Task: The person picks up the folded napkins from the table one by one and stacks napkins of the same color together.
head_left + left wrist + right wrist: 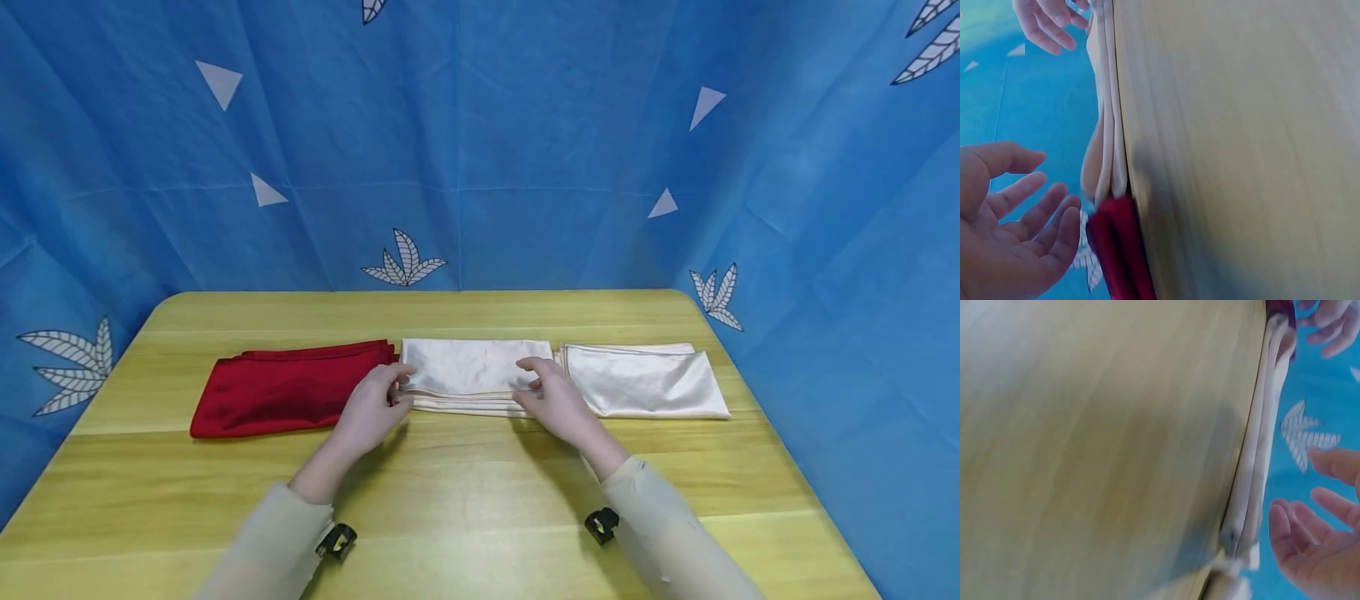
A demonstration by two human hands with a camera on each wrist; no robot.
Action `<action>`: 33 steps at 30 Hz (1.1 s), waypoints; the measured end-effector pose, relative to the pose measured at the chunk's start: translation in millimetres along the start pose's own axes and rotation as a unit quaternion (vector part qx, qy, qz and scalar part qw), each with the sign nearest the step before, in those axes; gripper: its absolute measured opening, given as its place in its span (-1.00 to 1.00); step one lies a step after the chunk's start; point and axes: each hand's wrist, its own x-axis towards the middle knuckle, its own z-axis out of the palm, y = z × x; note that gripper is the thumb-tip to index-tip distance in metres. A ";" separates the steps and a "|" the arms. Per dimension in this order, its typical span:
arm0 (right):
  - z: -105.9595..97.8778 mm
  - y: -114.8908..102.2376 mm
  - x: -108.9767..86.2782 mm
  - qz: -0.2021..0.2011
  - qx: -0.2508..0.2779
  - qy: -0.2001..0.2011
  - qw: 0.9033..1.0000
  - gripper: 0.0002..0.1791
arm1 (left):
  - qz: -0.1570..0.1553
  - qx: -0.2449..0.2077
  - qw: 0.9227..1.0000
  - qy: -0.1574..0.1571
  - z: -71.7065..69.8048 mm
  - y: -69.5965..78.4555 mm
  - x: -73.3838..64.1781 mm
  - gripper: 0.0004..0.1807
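Note:
Between my two hands lies a folded white satin cloth (472, 367), its stacked layers showing along the near edge. My left hand (372, 408) hovers at its left end, beside the folded red cloth (292, 392), with fingers loosely bent and nothing held. At the right end my right hand (557, 402) hovers the same way, thumb and fingers apart. Both wrist views show a gap between the left hand (1019, 231), the right hand (1322, 531) and the cloth layers. A second folded white cloth (645, 383) sits just right of the right hand.
All three cloths lie in a row across the far half of a wooden table (465, 500). Behind the table hangs a blue curtain (525, 125) with leaf and triangle prints. Each sleeve has a small black device (337, 542) at the wrist.

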 end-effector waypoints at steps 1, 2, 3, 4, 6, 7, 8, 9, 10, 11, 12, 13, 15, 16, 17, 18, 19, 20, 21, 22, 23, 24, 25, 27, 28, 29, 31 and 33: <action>-4.5 4.0 -1.8 0.003 -0.004 0.005 1.000 -0.48 | 0.000 -0.004 1.000 -0.005 3.8 2.7 1.2 -0.58; -9.2 8.0 -3.7 0.009 -0.007 0.006 1.000 -0.47 | 0.002 -0.008 1.000 -0.009 7.9 5.6 2.4 -0.59; -13.9 11.8 -5.3 0.014 -0.010 0.007 1.000 -0.47 | 0.003 -0.013 1.000 -0.013 12.2 8.9 3.8 -0.59; -18.3 15.7 -6.9 0.018 -0.016 0.010 1.000 -0.47 | 0.007 -0.018 1.000 -0.016 16.9 12.2 5.4 -0.59; -27.1 23.2 -10.4 0.026 -0.024 0.018 0.999 -0.48 | 0.017 -0.030 0.999 -0.025 26.5 19.1 9.5 -0.59; -31.5 27.1 -12.2 0.028 -0.028 0.022 0.999 -0.48 | 0.021 -0.037 0.999 -0.031 31.8 23.1 11.7 -0.59; -35.8 30.6 -14.0 0.032 -0.033 0.027 0.999 -0.49 | 0.025 -0.043 0.998 -0.037 37.1 27.4 14.0 -0.58; -40.1 33.7 -15.9 0.035 -0.039 0.033 0.998 -0.50 | 0.029 -0.051 0.997 -0.044 42.8 31.5 16.6 -0.58; -44.1 37.0 -17.8 0.038 -0.043 0.041 0.998 -0.50 | 0.037 -0.056 0.996 -0.050 48.7 35.1 19.4 -0.58; -48.0 39.8 -19.6 0.041 -0.045 0.046 0.997 -0.51 | 0.041 -0.063 0.995 -0.061 54.4 39.0 21.9 -0.58; -51.6 42.8 -21.2 0.041 -0.051 0.052 0.996 -0.52 | 0.045 -0.069 0.994 -0.070 59.9 43.2 24.2 -0.59; -54.9 45.4 -22.9 0.043 -0.058 0.056 0.996 -0.53 | 0.048 -0.073 0.993 -0.079 65.4 47.0 26.4 -0.59; -60.7 51.1 -25.6 0.042 -0.069 0.063 0.995 -0.53 | 0.052 -0.085 0.991 -0.094 75.5 55.0 30.4 -0.58; -63.5 53.9 -26.9 0.043 -0.070 0.066 0.994 -0.53 | 0.052 -0.090 0.989 -0.102 79.9 59.3 32.0 -0.58; -66.3 56.9 -28.2 0.042 -0.074 0.067 0.994 -0.53 | 0.049 -0.095 0.988 -0.108 84.2 63.5 33.5 -0.57; -69.2 60.1 -29.3 0.042 -0.077 0.069 0.994 -0.52 | 0.046 -0.101 0.987 -0.112 88.6 67.3 35.2 -0.56; -72.4 63.2 -30.7 0.042 -0.080 0.070 0.993 -0.52 | 0.041 -0.108 0.987 -0.116 93.5 70.5 37.0 -0.56; -75.8 66.5 -32.1 0.042 -0.084 0.072 0.993 -0.52 | 0.035 -0.118 0.985 -0.120 98.0 73.8 38.5 -0.55; -79.6 69.9 -33.6 0.040 -0.090 0.072 0.993 -0.52 | 0.028 -0.129 0.984 -0.122 102.9 76.4 40.2 -0.55; -83.6 73.0 -35.4 0.041 -0.095 0.073 0.992 -0.51 | 0.021 -0.140 0.982 -0.123 107.8 79.1 41.5 -0.54; -87.7 76.8 -37.1 0.043 -0.105 0.073 0.991 -0.51 | 0.014 -0.154 0.980 -0.124 113.1 81.3 43.0 -0.54; -91.8 79.9 -38.9 0.045 -0.113 0.072 0.990 -0.51 | 0.007 -0.169 0.978 -0.125 118.7 83.0 44.5 -0.54; -96.0 83.2 -41.0 0.050 -0.122 0.070 0.989 -0.50 | 0.000 -0.180 0.976 -0.126 124.0 84.9 45.6 -0.54; -104.1 88.9 -44.8 0.063 -0.138 0.067 0.986 -0.49 | -0.012 -0.198 0.971 -0.131 133.9 88.6 46.8 -0.53; -107.9 91.6 -46.7 0.071 -0.146 0.067 0.984 -0.48 | -0.019 -0.206 0.969 -0.136 138.3 90.6 46.9 -0.52; -111.5 94.0 -48.6 0.079 -0.154 0.067 0.983 -0.47 | -0.026 -0.213 0.966 -0.142 142.6 92.3 47.0 -0.51; -118.0 98.3 -51.8 0.095 -0.166 0.067 0.979 -0.47 | -0.037 -0.221 0.962 -0.154 149.4 95.5 46.3 -0.48; -123.4 102.0 -54.6 0.110 -0.176 0.065 0.976 -0.46 | -0.045 -0.225 0.960 -0.162 155.0 97.6 46.2 -0.44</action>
